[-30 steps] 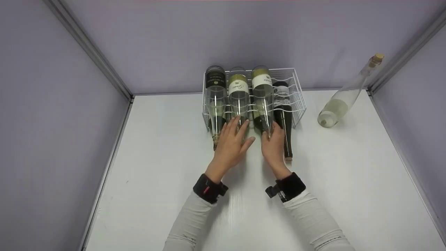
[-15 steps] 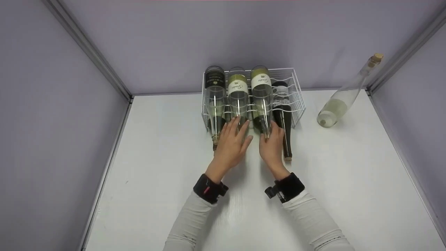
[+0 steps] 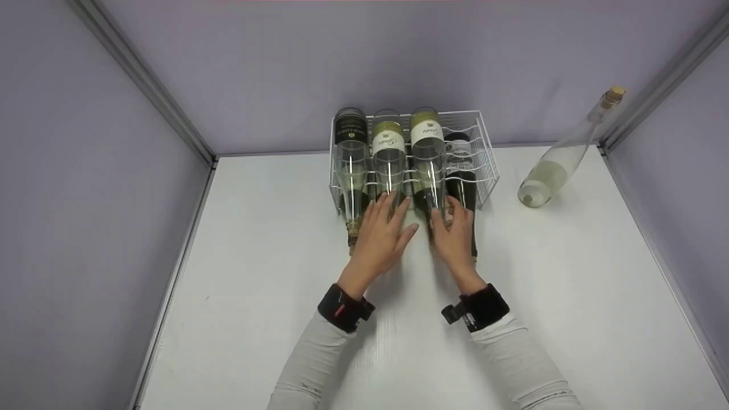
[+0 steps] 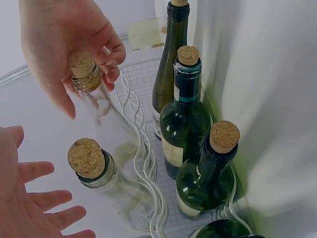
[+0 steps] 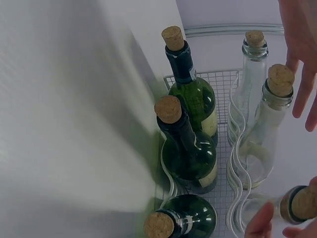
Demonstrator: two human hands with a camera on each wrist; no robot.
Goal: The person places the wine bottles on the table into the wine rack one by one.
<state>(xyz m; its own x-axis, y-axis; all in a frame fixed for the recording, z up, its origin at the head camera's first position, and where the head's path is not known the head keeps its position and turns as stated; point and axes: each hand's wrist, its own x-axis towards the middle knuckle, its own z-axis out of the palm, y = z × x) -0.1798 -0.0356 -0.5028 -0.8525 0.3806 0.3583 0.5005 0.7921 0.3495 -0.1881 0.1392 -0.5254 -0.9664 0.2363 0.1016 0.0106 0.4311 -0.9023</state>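
Note:
A white wire rack [image 3: 496, 177] holds corked bottles lying in two tiers. On top lie three clear glass bottles, their necks toward me: a left one [image 3: 353, 156], a middle one [image 3: 389, 162] and a right one [image 3: 428, 165]. My left hand [image 3: 377, 236] is spread over the middle bottle's neck end; whether it touches the glass I cannot tell. Around the right bottle's corked neck [image 4: 89, 82] is my right hand [image 3: 454, 230], its fingers loosely bent and apart from the cork in the left wrist view. Beneath are dark green bottles, one [image 3: 461, 182] exposed at the right.
Another corked clear bottle [image 3: 547, 173] stands upright on the white table [image 3: 262, 256], right of the rack. Pale panels [image 3: 296, 68] rise behind and at both sides. Black bands [image 3: 484, 307] with small cameras circle both wrists.
My right hand has shifted slightly right and toward me, its fingers loosening from the clear bottle's neck. My left hand has barely moved. The bottles stay in place.

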